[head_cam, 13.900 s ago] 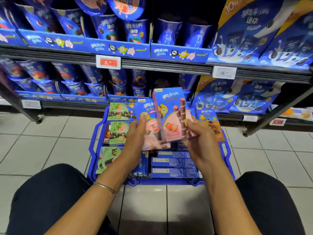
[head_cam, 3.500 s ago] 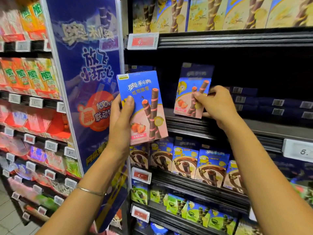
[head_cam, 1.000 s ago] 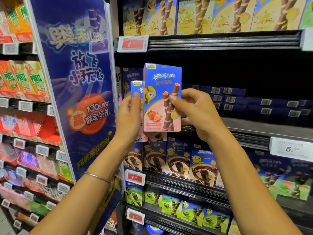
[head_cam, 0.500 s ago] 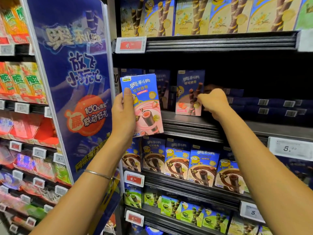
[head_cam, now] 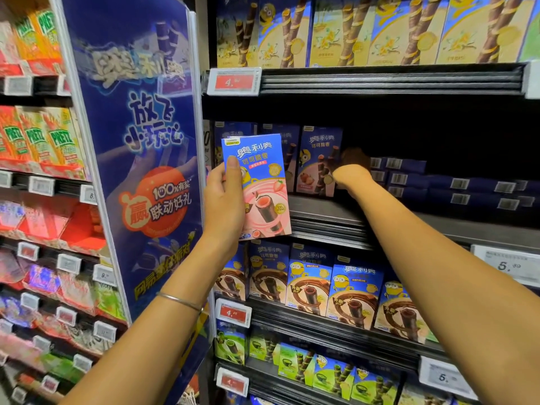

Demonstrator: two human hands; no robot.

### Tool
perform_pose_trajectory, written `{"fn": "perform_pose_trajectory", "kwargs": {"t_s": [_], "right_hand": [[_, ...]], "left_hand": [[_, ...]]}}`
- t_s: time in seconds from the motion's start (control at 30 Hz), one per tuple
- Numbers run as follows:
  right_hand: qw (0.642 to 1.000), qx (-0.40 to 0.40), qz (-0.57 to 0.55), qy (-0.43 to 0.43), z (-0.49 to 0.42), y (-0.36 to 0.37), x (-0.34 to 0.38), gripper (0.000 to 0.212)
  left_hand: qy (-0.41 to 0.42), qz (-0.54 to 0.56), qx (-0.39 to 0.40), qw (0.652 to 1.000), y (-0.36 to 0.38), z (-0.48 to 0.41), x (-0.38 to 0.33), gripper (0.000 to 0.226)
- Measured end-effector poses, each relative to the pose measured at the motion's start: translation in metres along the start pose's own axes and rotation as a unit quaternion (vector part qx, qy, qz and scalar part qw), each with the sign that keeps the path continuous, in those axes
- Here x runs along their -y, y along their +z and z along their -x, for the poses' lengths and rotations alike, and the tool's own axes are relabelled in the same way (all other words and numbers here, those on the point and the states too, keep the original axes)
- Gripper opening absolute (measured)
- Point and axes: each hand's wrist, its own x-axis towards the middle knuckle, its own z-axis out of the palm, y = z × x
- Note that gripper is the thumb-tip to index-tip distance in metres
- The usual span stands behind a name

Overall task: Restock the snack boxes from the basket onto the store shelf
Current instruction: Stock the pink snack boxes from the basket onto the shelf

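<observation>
A bangle (head_cam: pixel 179 301) is worn on the left wrist, lower than the shelf (head_cam: pixel 327 220). Just in front of the shelf's left end, a held box (head_cam: pixel 258 185) is gripped upright by the left hand (head_cam: pixel 223 200). The thumb (head_cam: pixel 232 168) is pressed flat on the box's front near its left edge, and the other fingers are wrapped behind it, out of sight. The pink and blue printed face is turned toward the camera, and the box's lower edge overlaps the shelf's front rail in view.

A tall blue sign (head_cam: pixel 137 141) is mounted just left of the shelf.

The right hand (head_cam: pixel 352 168) is extended over the shelf's front rail into shadow, at the right edge of a standing box (head_cam: pixel 317 162) on the shelf. Its fingers are dark and blurred, so it cannot be told whether the box is pinched or only touched.

Another upright box (head_cam: pixel 292 159) is seen on the shelf beside it, partly hidden by the held box. Flat dark packs (head_cam: pixel 438 185) are stacked at the shelf's back right.
</observation>
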Motion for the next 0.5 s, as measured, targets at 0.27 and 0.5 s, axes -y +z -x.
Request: {"fn": "perform_pose_trajectory", "kwargs": {"t_s": [0.27, 0.5], "right_hand": [[0.996, 0.001, -0.084, 0.002, -0.002, 0.009, -0.003, 0.043], [0.993, 0.003, -0.117, 0.004, 0.019, -0.012, -0.002, 0.024]], "left_hand": [[-0.013, 0.001, 0.01, 1.0, 0.001, 0.001, 0.001, 0.049], [-0.012, -0.01, 0.02, 1.0, 0.005, 0.003, -0.005, 0.041]]}}
